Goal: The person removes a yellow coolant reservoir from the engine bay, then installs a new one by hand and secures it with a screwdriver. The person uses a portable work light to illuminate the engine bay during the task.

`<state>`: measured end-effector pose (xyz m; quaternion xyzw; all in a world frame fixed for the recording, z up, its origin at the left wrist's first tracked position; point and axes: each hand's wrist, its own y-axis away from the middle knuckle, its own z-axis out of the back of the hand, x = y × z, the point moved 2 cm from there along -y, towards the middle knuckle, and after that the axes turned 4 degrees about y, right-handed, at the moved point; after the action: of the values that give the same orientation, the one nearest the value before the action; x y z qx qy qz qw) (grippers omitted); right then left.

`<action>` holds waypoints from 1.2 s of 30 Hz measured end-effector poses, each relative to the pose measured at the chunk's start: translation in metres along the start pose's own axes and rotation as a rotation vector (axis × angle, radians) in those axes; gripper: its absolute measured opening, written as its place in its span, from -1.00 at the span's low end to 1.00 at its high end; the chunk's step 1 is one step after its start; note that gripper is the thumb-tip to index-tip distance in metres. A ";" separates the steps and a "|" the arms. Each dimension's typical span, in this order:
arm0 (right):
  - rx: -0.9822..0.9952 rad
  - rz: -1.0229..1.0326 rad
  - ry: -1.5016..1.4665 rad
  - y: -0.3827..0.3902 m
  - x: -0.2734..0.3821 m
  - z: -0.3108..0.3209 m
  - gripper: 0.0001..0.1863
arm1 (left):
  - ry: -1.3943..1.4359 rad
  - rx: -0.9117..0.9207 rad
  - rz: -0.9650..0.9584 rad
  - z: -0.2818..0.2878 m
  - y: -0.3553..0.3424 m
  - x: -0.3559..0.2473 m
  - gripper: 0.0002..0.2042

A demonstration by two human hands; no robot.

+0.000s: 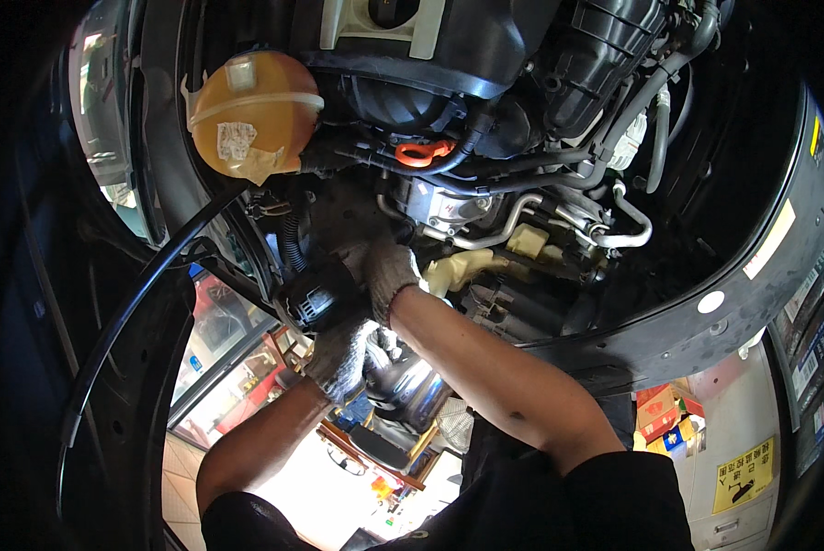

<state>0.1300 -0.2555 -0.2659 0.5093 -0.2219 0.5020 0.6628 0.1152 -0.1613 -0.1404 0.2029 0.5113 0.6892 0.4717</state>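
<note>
My left hand (340, 360), in a grey-white knit glove, is closed around the handle of a black cordless power tool (313, 301) with a vented rear housing. It looks like an impact wrench, pointed into the engine bay. My right hand (390, 274), in a darker, soiled glove, reaches in beside the tool's front end. Its fingers curl in the shadow there, and what they grip is hidden. The tool's tip cannot be made out either. Close to the right hand are a pale yellow plastic part (458, 270) and a metal housing (444, 207) with bent pipes.
An amber round coolant tank (258, 119) sits at the upper left. Further right are an orange ring handle (423, 153), hoses and a curved silver pipe (515, 220). A black prop rod (141, 294) crosses the left side. The body's front edge (706, 303) curves along the right.
</note>
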 end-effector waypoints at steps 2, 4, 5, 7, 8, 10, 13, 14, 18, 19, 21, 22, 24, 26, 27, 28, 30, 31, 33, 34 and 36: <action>0.024 -0.118 -0.154 -0.002 -0.001 0.000 -0.73 | -0.176 -0.015 -0.131 -0.006 0.005 -0.008 -0.68; 0.053 -0.276 -0.493 -0.002 -0.001 0.009 -0.74 | -0.295 -0.012 -0.155 -0.012 0.008 -0.017 -0.69; 0.102 -0.252 -0.435 -0.001 0.000 0.017 -0.75 | -0.291 -0.029 -0.061 -0.014 0.009 -0.018 -0.70; 0.148 -0.078 -0.152 0.001 0.005 0.035 -0.78 | 0.042 -0.034 0.099 -0.016 0.009 -0.019 -0.72; 0.161 -0.009 -0.062 0.002 0.007 0.045 -0.79 | 0.236 -0.050 0.170 -0.017 0.008 -0.018 -0.73; 0.175 -0.004 -0.149 0.006 0.003 0.059 -0.81 | -0.156 0.025 0.020 -0.017 0.005 -0.019 -0.80; 0.130 -0.195 -0.504 0.006 -0.002 0.067 -0.82 | -0.237 -0.023 -0.082 -0.012 0.002 -0.013 -0.83; 0.135 -0.179 -0.489 0.005 -0.002 0.065 -0.82 | -0.210 -0.013 -0.086 -0.010 0.001 -0.010 -0.85; 0.062 -0.157 -0.417 -0.002 0.004 0.046 -0.75 | -0.709 0.031 -0.287 -0.005 0.003 -0.010 -0.82; 0.035 -0.173 -0.452 -0.002 0.004 0.040 -0.73 | -0.186 -0.034 0.073 -0.001 0.002 -0.004 -0.85; -0.014 -0.222 -0.548 -0.004 0.003 0.028 -0.68 | -0.563 -0.043 -0.048 -0.003 0.004 -0.010 -0.82; -0.007 -0.214 -0.536 -0.006 0.002 0.023 -0.67 | -0.760 -0.025 -0.136 -0.006 0.005 -0.014 -0.80; 0.036 -0.153 -0.434 -0.011 0.002 0.014 -0.66 | -0.450 -0.075 -0.131 -0.012 0.007 -0.019 -0.86; 0.014 -0.082 -0.340 -0.016 0.003 0.008 -0.67 | -0.124 -0.110 -0.011 -0.020 0.009 -0.022 -0.77; -0.045 -0.061 -0.339 -0.018 0.005 0.006 -0.68 | 0.044 -0.163 0.096 -0.023 0.010 -0.023 -0.72; -0.044 -0.042 -0.335 -0.019 0.006 0.004 -0.69 | 0.103 -0.188 0.127 -0.025 0.011 -0.024 -0.67; -0.036 -0.084 -0.319 -0.021 0.008 0.001 -0.71 | 0.172 -0.191 0.148 -0.029 0.011 -0.027 -0.66; -0.025 -0.102 -0.317 -0.022 0.009 0.001 -0.72 | 0.006 -0.194 0.081 -0.028 0.010 -0.029 -0.67; 0.007 -0.113 -0.268 -0.020 0.010 0.002 -0.74 | 0.065 -0.210 0.105 -0.025 0.008 -0.026 -0.68; 0.022 -0.107 -0.223 -0.019 0.011 0.004 -0.75 | 0.056 -0.180 0.089 -0.024 0.006 -0.024 -0.68; 0.058 -0.079 -0.154 -0.016 0.010 0.013 -0.77 | -0.066 -0.161 0.173 -0.019 0.002 -0.018 -0.81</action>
<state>0.1512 -0.2621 -0.2599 0.5736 -0.2376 0.4411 0.6481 0.1084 -0.1864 -0.1420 0.2303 0.4193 0.7591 0.4415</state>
